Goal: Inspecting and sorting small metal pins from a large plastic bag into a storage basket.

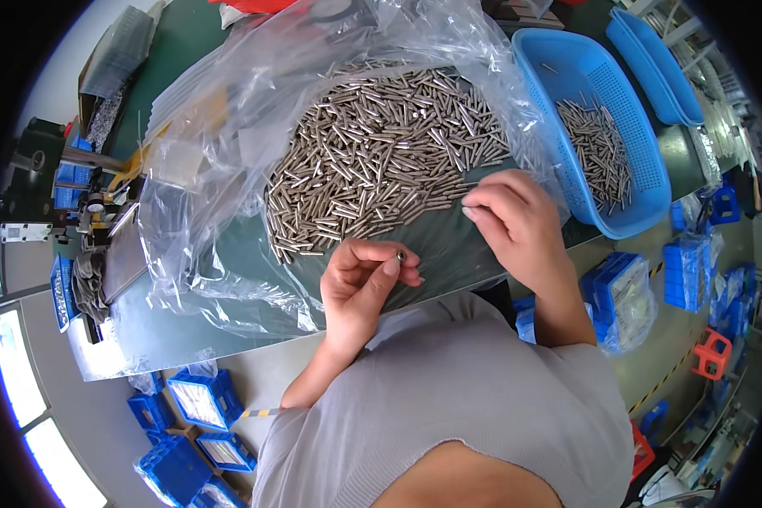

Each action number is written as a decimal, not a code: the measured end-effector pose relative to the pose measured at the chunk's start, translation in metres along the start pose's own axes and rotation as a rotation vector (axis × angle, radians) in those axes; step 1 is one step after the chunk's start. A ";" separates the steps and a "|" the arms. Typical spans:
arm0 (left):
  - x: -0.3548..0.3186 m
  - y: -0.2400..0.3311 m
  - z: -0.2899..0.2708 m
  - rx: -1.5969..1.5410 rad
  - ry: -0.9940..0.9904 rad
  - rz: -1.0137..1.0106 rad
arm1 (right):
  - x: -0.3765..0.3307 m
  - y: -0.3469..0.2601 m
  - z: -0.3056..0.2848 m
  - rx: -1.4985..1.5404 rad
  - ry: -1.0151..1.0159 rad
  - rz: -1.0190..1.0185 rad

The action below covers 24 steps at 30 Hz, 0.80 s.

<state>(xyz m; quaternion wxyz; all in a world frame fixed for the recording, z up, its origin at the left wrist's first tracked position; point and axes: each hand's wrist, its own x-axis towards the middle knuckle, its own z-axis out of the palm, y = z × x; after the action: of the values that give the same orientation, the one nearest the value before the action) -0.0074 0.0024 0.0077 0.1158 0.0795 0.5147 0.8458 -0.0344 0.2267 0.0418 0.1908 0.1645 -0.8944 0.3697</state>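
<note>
A large heap of slim metal pins (381, 152) lies on a clear plastic sheet (229, 245) over the green table. At the heap's near edge, my left hand (360, 288) is closed, with one metal pin (400, 255) pinched between thumb and fingers, its end facing up. To the right, my right hand (521, 224) hovers by the heap's near right edge, thumb and forefinger drawn together. Whether anything sits between those fingertips I cannot make out. Right of the heap stands a blue perforated basket (643, 173) with a smaller lot of the same pins (597, 152) inside.
A second blue basket (652, 63) stands at the far right. At the table's left side is a small machine or fixture (93, 203). Blue crates (207, 398) are on the floor left and right, and a red stool (713, 354) is at the right.
</note>
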 end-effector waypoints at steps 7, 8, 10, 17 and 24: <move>0.000 0.001 0.001 -0.016 0.005 -0.001 | 0.007 0.008 0.017 -0.110 -0.233 -0.054; -0.001 0.001 0.001 -0.018 0.007 -0.001 | 0.007 0.007 0.016 -0.113 -0.279 -0.053; -0.002 0.000 -0.001 -0.013 0.004 -0.003 | 0.006 0.005 0.016 -0.113 -0.330 -0.051; 0.000 0.002 0.001 -0.027 0.001 -0.008 | 0.002 0.002 0.018 -0.084 -0.285 -0.065; 0.001 0.001 0.001 -0.026 0.015 -0.011 | 0.004 -0.003 0.021 -0.070 -0.219 -0.106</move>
<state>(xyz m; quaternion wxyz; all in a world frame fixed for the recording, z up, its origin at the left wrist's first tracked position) -0.0077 0.0031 0.0094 0.1175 0.0686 0.5050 0.8523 -0.0415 0.2088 0.0319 0.1168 0.2443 -0.9122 0.3075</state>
